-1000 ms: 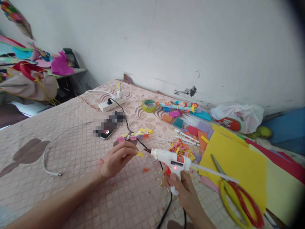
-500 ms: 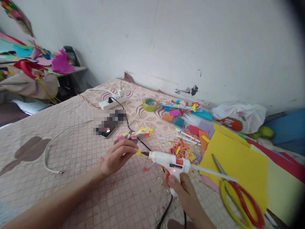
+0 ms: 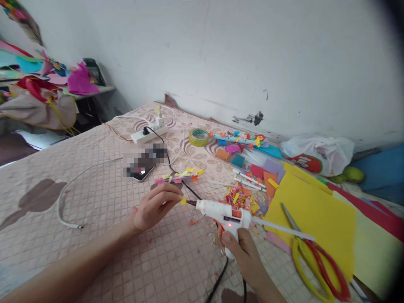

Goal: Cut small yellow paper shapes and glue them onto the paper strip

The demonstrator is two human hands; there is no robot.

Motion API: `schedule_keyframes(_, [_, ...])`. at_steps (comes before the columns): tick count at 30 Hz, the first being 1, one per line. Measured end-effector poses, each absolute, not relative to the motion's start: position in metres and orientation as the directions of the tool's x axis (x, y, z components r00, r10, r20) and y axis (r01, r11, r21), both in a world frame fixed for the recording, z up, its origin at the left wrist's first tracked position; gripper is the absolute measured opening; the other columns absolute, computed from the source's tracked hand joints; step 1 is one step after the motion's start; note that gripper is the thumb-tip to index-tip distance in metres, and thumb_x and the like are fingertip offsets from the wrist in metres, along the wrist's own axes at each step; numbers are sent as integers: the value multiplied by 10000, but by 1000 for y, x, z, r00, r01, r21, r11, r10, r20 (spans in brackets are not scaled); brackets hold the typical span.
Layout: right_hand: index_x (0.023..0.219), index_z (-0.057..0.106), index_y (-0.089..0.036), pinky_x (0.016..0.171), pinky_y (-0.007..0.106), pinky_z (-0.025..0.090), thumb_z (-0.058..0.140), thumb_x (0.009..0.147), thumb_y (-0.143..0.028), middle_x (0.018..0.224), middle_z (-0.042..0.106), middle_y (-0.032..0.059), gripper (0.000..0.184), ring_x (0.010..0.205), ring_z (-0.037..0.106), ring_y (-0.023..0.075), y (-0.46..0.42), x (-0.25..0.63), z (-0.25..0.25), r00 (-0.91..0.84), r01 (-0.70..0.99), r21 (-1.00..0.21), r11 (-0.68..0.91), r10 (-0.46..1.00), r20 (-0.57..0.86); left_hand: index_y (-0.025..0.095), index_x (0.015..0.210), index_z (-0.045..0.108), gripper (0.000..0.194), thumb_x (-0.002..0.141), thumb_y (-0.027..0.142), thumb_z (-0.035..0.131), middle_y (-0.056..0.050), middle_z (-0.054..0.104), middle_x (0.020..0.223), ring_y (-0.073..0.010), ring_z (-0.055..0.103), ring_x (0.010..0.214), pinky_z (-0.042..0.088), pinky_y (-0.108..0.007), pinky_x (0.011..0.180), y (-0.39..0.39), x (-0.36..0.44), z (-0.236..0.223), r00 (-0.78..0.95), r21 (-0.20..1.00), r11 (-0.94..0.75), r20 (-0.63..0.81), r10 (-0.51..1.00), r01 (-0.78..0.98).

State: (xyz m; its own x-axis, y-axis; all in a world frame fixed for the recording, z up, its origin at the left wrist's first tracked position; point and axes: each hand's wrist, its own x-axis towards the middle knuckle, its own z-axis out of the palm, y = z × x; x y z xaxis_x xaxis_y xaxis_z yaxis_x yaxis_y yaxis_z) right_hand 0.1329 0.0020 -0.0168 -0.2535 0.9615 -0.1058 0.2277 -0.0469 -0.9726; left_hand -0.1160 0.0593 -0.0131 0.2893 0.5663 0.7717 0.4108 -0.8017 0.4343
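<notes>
"Where is the left arm (image 3: pixel 90 254)?"

"It's bare and comes up from the bottom left corner. The left hand (image 3: pixel 157 207) has its back up, with fingertips (image 3: pixel 178 197) pinched together, pointing right."

"And the right hand (image 3: pixel 242 247)?"

"Curled in a grip, thumb (image 3: pixel 231 243) pointing up and left. Only a bit of the right arm (image 3: pixel 267 283) shows, low down."

The place was a homely room doing duty as a craft corner. A quilted, flower-patterned cover (image 3: pixel 104 252) lay along a scuffed white wall (image 3: pixel 221 54), and everyday things sat on it: a phone (image 3: pixel 142 173), a power strip (image 3: pixel 141 136), a plastic bag (image 3: pixel 325 147) with green fruit (image 3: pixel 353 174) beside it. With them were coloured sheets (image 3: pixel 315 206), large scissors (image 3: pixel 296 252), tape (image 3: pixel 197 142), heaped paper scraps (image 3: pixel 238 195) and a glue gun (image 3: pixel 217 209). A second table (image 3: pixel 107 89) at the left carried bright craft material (image 3: pixel 80 81). Above it was a colourful hanging (image 3: pixel 20 19), partly out of view, perhaps a paper bouquet.
</notes>
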Motion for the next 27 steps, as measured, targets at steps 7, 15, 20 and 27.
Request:
schedule_keyframes(7, [495, 493, -175, 426, 226, 313, 515, 768, -555, 437, 439, -23, 469, 432, 397, 109, 1, 129, -14, -48, 207, -976, -61, 996, -73, 181, 898, 570, 195, 772, 32, 569, -39, 634, 858, -129, 610, 808, 509, -254, 721, 61, -123, -13, 298, 453, -764, 732, 613, 460])
schedule_keyframes(15, [545, 529, -170, 398, 217, 331, 501, 797, -532, 460, 488, -10, 442, 420, 415, 109, 9, 138, -29, -86, 207, -978, -13, 996, -31, 158, 744, 596, 65, 782, 193, 556, -38, 632, 798, -120, 576, 676, 461, -223, 586, 78, -134, 9, 224, 705, -387, 317, 922, 595])
schedule_keyframes(20, [503, 494, -180, 413, 227, 341, 490, 797, -541, 456, 470, -12, 465, 433, 413, 114, 8, 140, -31, -65, 268, -963, -11, 997, -29, 159, 726, 616, 125, 724, 284, 605, -21, 661, 797, -86, 514, 555, 387, -187, 482, 101, -131, 14, 143, 760, -155, 83, 986, 631])
schedule_keyframes(27, [512, 458, -188, 444, 236, 336, 538, 748, -564, 478, 432, -28, 451, 471, 398, 118, 8, 142, -29, 56, 303, -951, -54, 998, -39, 153, 698, 637, 177, 676, 328, 631, -33, 671, 820, -76, 490, 512, 365, -183, 457, 119, -129, 14, 155, 763, -82, -24, 988, 641])
